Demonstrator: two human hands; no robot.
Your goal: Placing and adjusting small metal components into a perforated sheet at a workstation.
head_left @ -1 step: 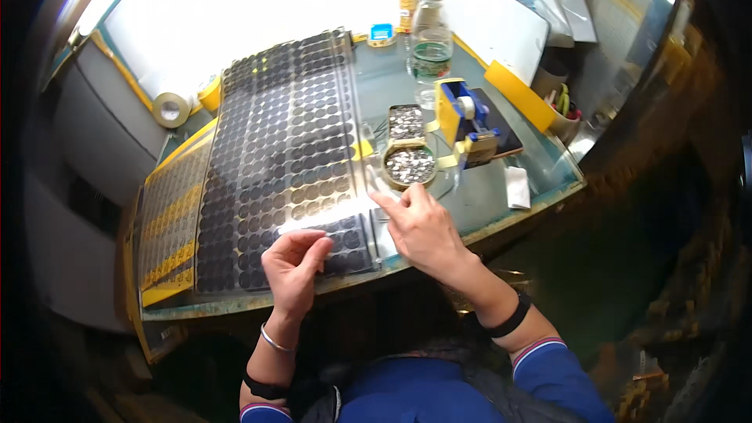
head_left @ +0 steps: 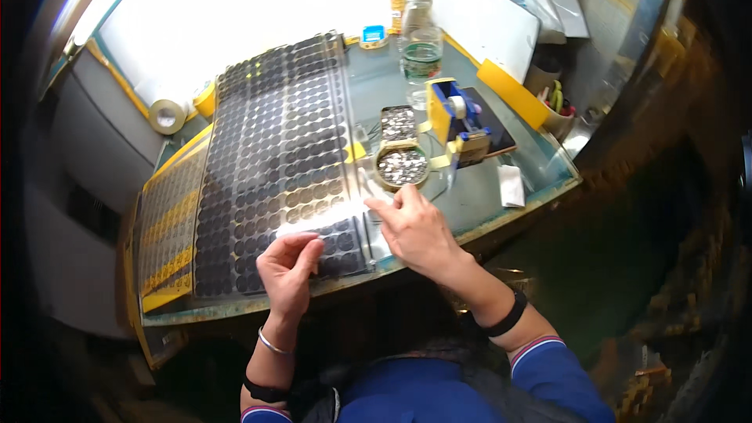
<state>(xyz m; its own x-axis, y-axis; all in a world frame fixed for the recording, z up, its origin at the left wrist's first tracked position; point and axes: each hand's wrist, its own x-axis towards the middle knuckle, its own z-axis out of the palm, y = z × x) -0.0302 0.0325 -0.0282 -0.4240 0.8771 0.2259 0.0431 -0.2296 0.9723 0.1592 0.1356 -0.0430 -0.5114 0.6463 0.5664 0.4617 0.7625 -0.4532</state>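
Left hand (head_left: 287, 276): thumb and forefinger pressed together, sheet (head_left: 270, 157) beneath. Right hand (head_left: 421, 233): pinch unclear, round tin (head_left: 381, 181) just beyond. Light, steady fingers should serve best.

On the table (head_left: 372, 70), the bottle (head_left: 421, 51) stands behind the tape dispenser (head_left: 442, 112), right of the disc sheet (head_left: 274, 149).

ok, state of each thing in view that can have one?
left hand: thumb near curled fingers, hold unclear
right hand: fingers bent, hold unclear
round container: uncovered, full of small shiny pieces
rectangular container: uncovered, likewise full
dark-disc sheet: laid out flat
bottle: upright, capped
tape dispenser: upright, roll loaded
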